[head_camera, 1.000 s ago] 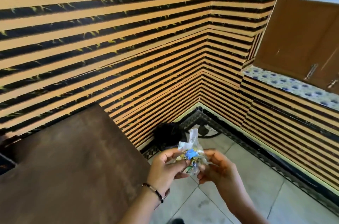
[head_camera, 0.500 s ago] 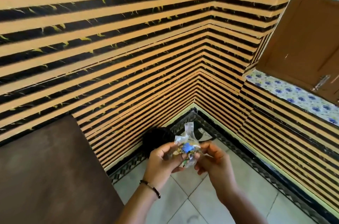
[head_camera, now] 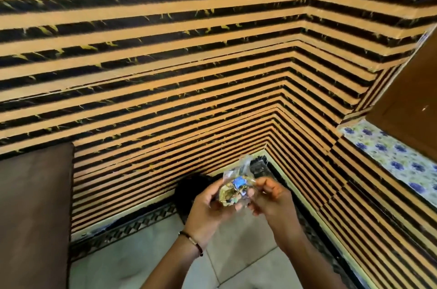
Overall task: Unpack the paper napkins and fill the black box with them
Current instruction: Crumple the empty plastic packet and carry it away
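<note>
A crumpled clear plastic wrapper (head_camera: pixel 235 188) with blue and yellow print is held between both hands, over the floor near the room's corner. My left hand (head_camera: pixel 208 208) cups it from below and the left, with fingers curled round it. My right hand (head_camera: pixel 272 201) pinches its right edge with curled fingers. No napkins and no black box are in view.
A brown table (head_camera: pixel 33 217) fills the lower left. A dark round object (head_camera: pixel 189 191) sits on the floor behind my left hand. Striped walls meet in a corner ahead. A floral sill (head_camera: pixel 387 154) and a wooden shutter (head_camera: pixel 406 104) are at the right. Grey floor tiles (head_camera: pixel 132 258) lie below.
The view has swung to the right, so the table slid further left and less of it shows. Both hands kept hold of the wrapper and crumpled it tighter.
</note>
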